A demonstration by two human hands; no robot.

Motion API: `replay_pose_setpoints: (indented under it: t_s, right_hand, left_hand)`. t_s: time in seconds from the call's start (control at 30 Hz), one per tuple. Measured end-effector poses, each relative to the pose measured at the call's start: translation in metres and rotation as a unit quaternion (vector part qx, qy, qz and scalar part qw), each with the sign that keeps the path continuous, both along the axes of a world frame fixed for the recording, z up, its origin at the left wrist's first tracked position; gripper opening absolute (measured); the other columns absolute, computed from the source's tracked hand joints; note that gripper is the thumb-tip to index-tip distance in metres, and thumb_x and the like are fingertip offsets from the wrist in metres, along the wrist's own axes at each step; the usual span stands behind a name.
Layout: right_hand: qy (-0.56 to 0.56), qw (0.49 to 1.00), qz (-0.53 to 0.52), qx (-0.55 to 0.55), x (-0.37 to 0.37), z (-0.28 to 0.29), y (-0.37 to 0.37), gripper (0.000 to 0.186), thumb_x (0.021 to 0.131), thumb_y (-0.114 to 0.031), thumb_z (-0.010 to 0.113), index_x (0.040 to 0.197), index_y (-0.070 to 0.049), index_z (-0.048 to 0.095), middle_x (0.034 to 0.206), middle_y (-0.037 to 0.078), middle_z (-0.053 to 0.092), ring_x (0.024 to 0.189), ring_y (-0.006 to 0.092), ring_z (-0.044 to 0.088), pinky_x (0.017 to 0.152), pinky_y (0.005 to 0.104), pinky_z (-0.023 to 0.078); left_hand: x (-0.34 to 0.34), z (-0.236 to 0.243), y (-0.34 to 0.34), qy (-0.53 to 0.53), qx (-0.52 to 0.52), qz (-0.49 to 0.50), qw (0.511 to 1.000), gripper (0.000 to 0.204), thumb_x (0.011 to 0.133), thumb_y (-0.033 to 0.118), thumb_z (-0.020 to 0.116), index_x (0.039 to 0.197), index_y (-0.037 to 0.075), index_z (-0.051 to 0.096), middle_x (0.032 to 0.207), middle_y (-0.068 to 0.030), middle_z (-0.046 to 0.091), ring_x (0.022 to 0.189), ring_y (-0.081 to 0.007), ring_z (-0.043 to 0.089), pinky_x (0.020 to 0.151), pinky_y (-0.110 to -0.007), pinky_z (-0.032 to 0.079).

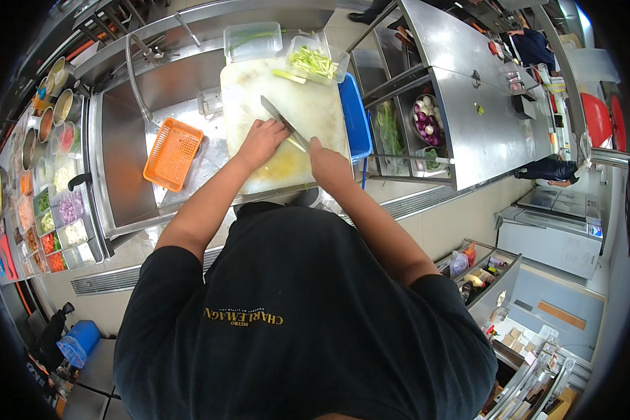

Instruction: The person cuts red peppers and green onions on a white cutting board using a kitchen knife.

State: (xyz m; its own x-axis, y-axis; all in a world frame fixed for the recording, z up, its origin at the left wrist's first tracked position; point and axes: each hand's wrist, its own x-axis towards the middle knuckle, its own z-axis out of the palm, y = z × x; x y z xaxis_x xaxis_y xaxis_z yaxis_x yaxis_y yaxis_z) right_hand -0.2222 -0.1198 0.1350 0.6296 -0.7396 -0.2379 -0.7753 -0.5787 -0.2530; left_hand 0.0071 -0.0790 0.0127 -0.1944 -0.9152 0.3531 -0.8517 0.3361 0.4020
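Note:
On the white cutting board (245,84), my right hand (329,168) is closed round the handle of a kitchen knife (281,119). The blade points away and to the left. My left hand (262,145) has its fingers curled down on a pale green vegetable stalk (296,143), just beside the blade; most of the stalk is hidden under the fingers. Farther up the board lies another pale green stalk piece (289,75). A clear plastic container (341,63) at the far right corner holds cut pale green pieces (313,63). Beside it, a second clear container (252,43) has thin green stalks inside.
Left of the board, an orange basket (173,154) stands in the steel sink (119,147), near a hose tap (134,77). A blue bin (355,119) adjoins the board's right side. Shelves beyond hold a bowl of onions (428,120) and bagged greens (388,129). Ingredient trays (70,208) line the far left.

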Motion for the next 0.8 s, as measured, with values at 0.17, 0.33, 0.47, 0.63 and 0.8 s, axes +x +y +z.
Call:
replay_pose_setpoints:
  t_s: [0.17, 0.33, 0.47, 0.63, 0.8]
  right_hand:
    - [0.018, 1.000, 0.010, -0.010, 0.005, -0.014, -0.013, 0.013, 0.110, -0.013, 0.050, 0.119, -0.004, 0.051, 0.088, 0.025, 0.077, 0.083, 0.0473, 0.077, 0.075, 0.0617, 0.059]
    - [-0.045, 0.999, 0.020, -0.014, -0.004, -0.037, -0.011, 0.017, 0.108, -0.010, 0.050, 0.122, -0.003, 0.055, 0.095, 0.025, 0.079, 0.089, 0.0465, 0.079, 0.078, 0.0579, 0.062]
    - [0.051, 0.997, -0.014, 0.057, -0.006, -0.037, -0.008, 0.052, 0.115, -0.017, 0.042, 0.166, -0.007, 0.044, 0.122, 0.034, 0.076, 0.114, 0.0464, 0.077, 0.100, 0.0631, 0.058]
    - [-0.046, 0.998, -0.017, 0.035, -0.001, -0.014, -0.001, 0.022, 0.106, -0.009, 0.051, 0.127, -0.003, 0.055, 0.096, 0.025, 0.079, 0.090, 0.0460, 0.079, 0.076, 0.0594, 0.061]
    - [-0.043, 0.997, -0.025, 0.063, -0.002, -0.009, 0.004, 0.021, 0.107, -0.010, 0.052, 0.127, -0.004, 0.056, 0.094, 0.023, 0.080, 0.089, 0.0433, 0.080, 0.074, 0.0570, 0.062]
  left_hand:
    - [0.002, -0.001, -0.001, -0.005, 0.002, -0.009, 1.000, 0.028, 0.094, 0.008, 0.068, 0.120, 0.013, 0.077, 0.117, -0.0002, 0.071, 0.117, -0.0215, 0.065, 0.099, -0.041, 0.048]
    - [0.005, -0.020, -0.003, 0.005, -0.019, -0.003, 1.000, 0.028, 0.095, 0.008, 0.065, 0.120, 0.012, 0.077, 0.112, -0.0059, 0.074, 0.113, -0.0258, 0.068, 0.096, -0.044, 0.050]
    - [0.005, -0.022, -0.011, -0.105, 0.087, 0.004, 0.991, 0.035, 0.096, 0.011, 0.064, 0.127, 0.007, 0.081, 0.122, -0.0139, 0.080, 0.113, -0.0317, 0.073, 0.091, -0.052, 0.054]
    - [0.005, -0.008, -0.004, 0.004, -0.011, -0.021, 1.000, 0.028, 0.091, 0.008, 0.069, 0.117, 0.009, 0.080, 0.109, -0.0068, 0.078, 0.109, -0.0289, 0.070, 0.093, -0.049, 0.052]
    - [0.009, -0.006, -0.001, -0.013, -0.014, -0.038, 0.999, 0.022, 0.091, 0.007, 0.076, 0.113, 0.007, 0.078, 0.111, -0.0091, 0.078, 0.108, -0.0316, 0.070, 0.093, -0.048, 0.053]
